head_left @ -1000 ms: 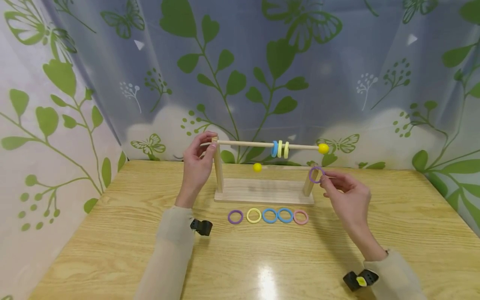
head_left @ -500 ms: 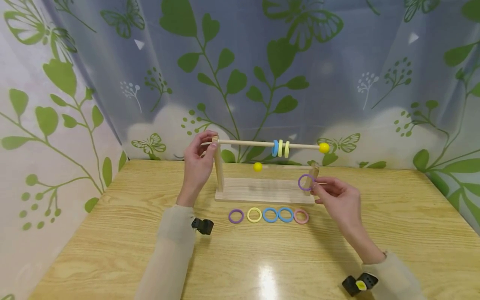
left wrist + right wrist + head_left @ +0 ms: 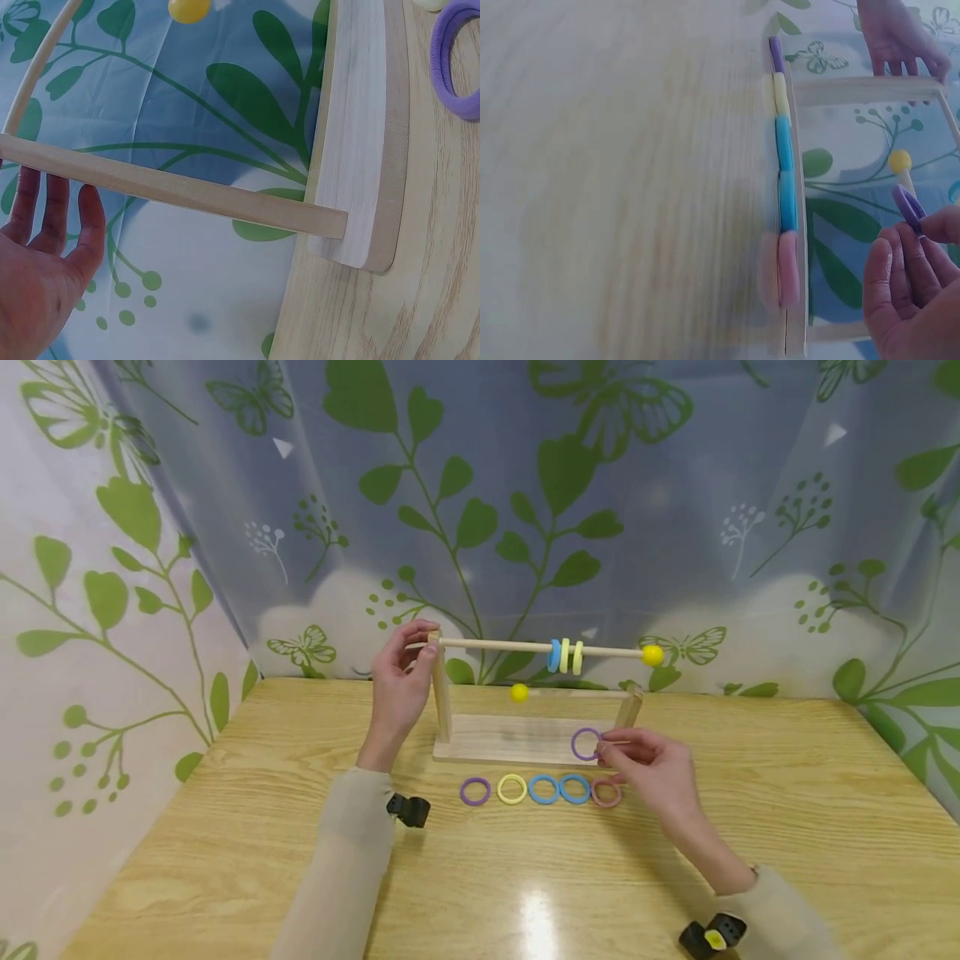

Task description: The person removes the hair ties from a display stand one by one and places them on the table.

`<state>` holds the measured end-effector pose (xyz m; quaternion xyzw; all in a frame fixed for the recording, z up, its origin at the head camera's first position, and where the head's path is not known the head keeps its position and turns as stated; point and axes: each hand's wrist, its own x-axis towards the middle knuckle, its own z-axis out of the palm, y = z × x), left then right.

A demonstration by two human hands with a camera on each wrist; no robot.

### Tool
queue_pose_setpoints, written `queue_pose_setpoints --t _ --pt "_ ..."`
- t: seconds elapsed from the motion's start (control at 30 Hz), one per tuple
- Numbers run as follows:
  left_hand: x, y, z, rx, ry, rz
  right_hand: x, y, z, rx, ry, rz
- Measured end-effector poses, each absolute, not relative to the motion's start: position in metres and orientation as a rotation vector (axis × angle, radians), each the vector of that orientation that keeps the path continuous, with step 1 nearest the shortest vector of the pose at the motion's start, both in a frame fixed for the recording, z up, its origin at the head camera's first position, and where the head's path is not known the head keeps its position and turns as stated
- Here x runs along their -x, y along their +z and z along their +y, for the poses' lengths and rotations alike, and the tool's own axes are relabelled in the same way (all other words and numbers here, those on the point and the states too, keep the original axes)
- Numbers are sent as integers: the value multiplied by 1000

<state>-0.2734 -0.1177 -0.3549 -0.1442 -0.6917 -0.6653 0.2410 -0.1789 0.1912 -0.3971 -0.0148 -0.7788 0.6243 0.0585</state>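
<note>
My left hand (image 3: 403, 681) grips the top of the left post (image 3: 442, 693) of a wooden rack, thumb in front and fingers behind. Between the thumb and fingers of my right hand (image 3: 656, 777) is a purple hair tie (image 3: 573, 745), held upright before the rack's base (image 3: 510, 739). One blue hair tie (image 3: 553, 656) and two yellow ones (image 3: 577, 657) hang on the upper rod (image 3: 487, 645), which ends in a yellow ball (image 3: 652, 656). Pointing left from the right post (image 3: 630, 706), the lower rod (image 3: 577, 695) carries only its yellow ball (image 3: 519, 693).
In front of the base lies a row of hair ties: purple (image 3: 476, 792), yellow (image 3: 512, 789), two blue (image 3: 544, 789) and a pink one (image 3: 606, 792) partly under my right fingers. A patterned curtain (image 3: 480, 527) hangs behind the wooden table (image 3: 450, 877).
My right hand has carried the purple hair tie left and down, from the right post to in front of the base. My left hand keeps its hold on the left post.
</note>
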Motion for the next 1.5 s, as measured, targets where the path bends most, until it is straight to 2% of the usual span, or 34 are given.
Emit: queue_pose_setpoints --t 0.53,1.5 --pt "273 -355 -118 403 -1826 -1890 177 -400 169 58 1949 -2505" --pt "272 -355 -118 403 -1830 -1884 173 -408 137 -152 1981 -2648"
